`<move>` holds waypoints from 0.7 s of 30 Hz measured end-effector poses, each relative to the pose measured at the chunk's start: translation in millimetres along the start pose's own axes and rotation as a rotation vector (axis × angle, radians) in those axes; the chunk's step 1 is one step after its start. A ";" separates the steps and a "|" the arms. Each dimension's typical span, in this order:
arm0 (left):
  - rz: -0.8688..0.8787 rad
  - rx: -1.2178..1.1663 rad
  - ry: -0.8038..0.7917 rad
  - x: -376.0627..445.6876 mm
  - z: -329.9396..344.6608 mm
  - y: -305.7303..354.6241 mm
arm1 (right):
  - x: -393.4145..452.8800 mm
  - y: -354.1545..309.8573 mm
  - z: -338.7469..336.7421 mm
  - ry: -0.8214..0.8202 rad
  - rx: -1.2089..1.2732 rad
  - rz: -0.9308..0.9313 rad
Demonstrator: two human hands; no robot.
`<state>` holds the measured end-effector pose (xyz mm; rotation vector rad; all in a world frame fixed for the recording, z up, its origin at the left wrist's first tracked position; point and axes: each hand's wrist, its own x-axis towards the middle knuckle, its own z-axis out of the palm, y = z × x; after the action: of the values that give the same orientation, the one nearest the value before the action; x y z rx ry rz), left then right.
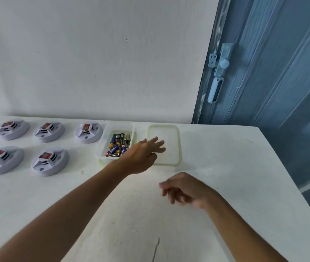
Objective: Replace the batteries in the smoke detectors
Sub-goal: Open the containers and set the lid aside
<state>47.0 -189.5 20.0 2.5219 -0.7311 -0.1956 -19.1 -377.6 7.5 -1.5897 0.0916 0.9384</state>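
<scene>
White table (226, 167) against white wall (93, 53), blue door (273, 72) beside; both hands loose-fingered, empty.

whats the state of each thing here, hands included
battery box: lid off, batteries inside
lid: flat on table, right of box
five smoke detectors: sitting on table, untouched
left hand: fingers straight, over lid, holding nothing
right hand: loosely curled, holding nothing
door: closed

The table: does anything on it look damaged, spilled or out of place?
One dark crack runs through the white table surface near the front edge. The lid lies beside its battery container, off it. Nothing looks spilled.
</scene>
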 end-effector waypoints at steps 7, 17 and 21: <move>-0.096 0.455 0.307 -11.1 35.2 22.3 | 25.3 -30.2 -54.0 0.507 0.112 -0.178; -0.008 0.392 0.280 -16.5 29.2 13.1 | 63.4 -68.9 -49.4 0.618 0.017 -0.215; -0.057 0.335 0.163 -16.5 22.4 11.9 | 51.9 -58.7 -58.3 0.516 0.256 -0.150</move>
<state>21.5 -198.9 6.7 2.8346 -0.6726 0.1239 77.0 -389.3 19.7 -1.5389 0.4290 0.3665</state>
